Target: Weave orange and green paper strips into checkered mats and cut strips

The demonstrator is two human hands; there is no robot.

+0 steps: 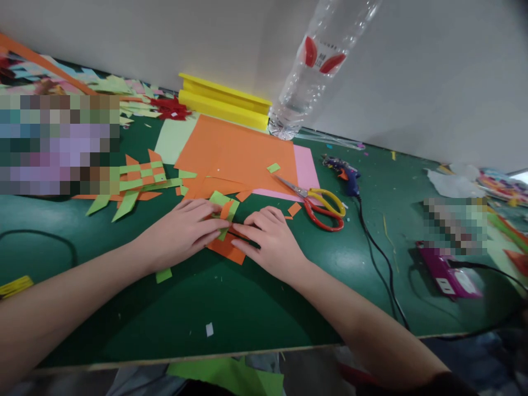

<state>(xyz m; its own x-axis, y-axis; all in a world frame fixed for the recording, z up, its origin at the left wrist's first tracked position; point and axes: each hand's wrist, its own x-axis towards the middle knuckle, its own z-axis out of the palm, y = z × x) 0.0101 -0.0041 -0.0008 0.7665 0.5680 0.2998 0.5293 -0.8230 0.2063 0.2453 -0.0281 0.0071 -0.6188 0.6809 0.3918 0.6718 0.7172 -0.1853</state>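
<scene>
My left hand (192, 225) is closed at the fingertips on a small piece of folded green and orange paper (228, 256) near the middle of the table. From the other side, my right hand (270, 237) pinches the edge of the same piece with thumb and bent fingers. Part of the paper is hidden under the fingers. Left of my hands lies a woven green and orange paper strip piece (142, 175) with pointed ends. Scissors (324, 208) with yellow and red handles lie right of the hands, their blades partly spread over orange paper sheets (239, 151).
A plastic bottle (305, 77) stands at the back beside a folded yellow strip (225, 102). A blue glue gun (348, 176) with a black cord and a purple power socket (447, 269) lie at right. Paper scraps (136, 91) heap at the back left.
</scene>
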